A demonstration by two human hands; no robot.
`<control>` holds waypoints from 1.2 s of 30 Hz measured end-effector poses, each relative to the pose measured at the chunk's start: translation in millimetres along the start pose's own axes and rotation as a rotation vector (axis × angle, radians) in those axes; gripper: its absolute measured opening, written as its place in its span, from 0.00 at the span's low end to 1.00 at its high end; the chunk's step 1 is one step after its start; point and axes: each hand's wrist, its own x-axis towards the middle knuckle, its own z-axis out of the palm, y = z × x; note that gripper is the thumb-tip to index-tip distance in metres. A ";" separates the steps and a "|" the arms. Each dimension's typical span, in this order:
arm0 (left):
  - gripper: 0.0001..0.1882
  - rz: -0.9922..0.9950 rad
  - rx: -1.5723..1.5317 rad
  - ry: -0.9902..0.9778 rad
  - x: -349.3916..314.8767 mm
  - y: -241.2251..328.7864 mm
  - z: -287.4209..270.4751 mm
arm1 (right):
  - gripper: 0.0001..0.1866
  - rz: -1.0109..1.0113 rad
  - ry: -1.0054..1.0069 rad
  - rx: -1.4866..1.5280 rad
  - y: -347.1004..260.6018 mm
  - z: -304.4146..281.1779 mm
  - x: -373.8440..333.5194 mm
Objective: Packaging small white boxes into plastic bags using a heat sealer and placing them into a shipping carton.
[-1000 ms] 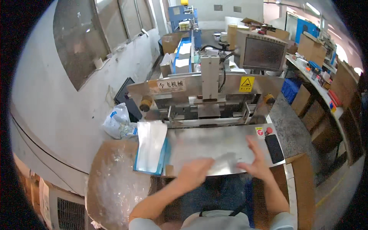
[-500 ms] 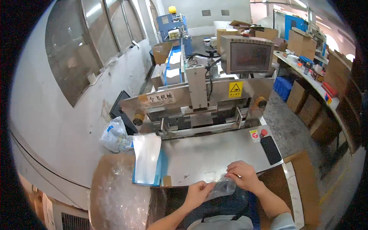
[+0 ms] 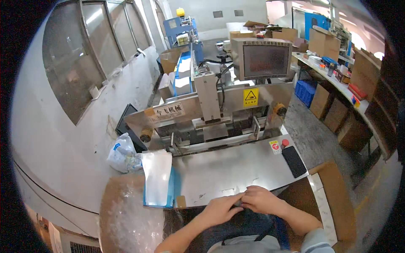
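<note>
- Left hand (image 3: 221, 209) and right hand (image 3: 262, 200) meet at the front of the flat silver metal tabletop (image 3: 223, 170); cannot tell what's grasped.
- Glossy white thin sheets (image 3: 157, 179), at tabletop's left: likely light, limp, slippery; pinch edges.

White wall (image 3: 55, 143) to my left, scuffed; windows (image 3: 67, 63) in it, light streak (image 3: 94, 17) on one pane. Far wall (image 3: 204, 24) pale. Mottled grey floor (image 3: 303, 117). Long cluttered bench (image 3: 367, 111), right.
</note>
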 end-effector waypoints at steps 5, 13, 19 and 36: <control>0.13 -0.052 0.098 -0.220 -0.5 -43.9 10.0 | 0.11 0.122 -0.166 0.007 11.3 -0.2 -11.5; 0.14 -0.228 0.032 -0.267 -6.1 -57.4 -29.3 | 0.10 0.066 -0.287 0.316 48.6 -22.2 -5.8; 0.18 -0.251 0.027 -0.244 49.2 -115.0 -59.5 | 0.14 0.194 -0.113 0.270 117.4 -10.9 41.2; 0.24 -0.361 -0.533 0.329 210.8 -303.5 -90.1 | 0.16 0.485 -0.071 -0.180 269.4 25.9 196.9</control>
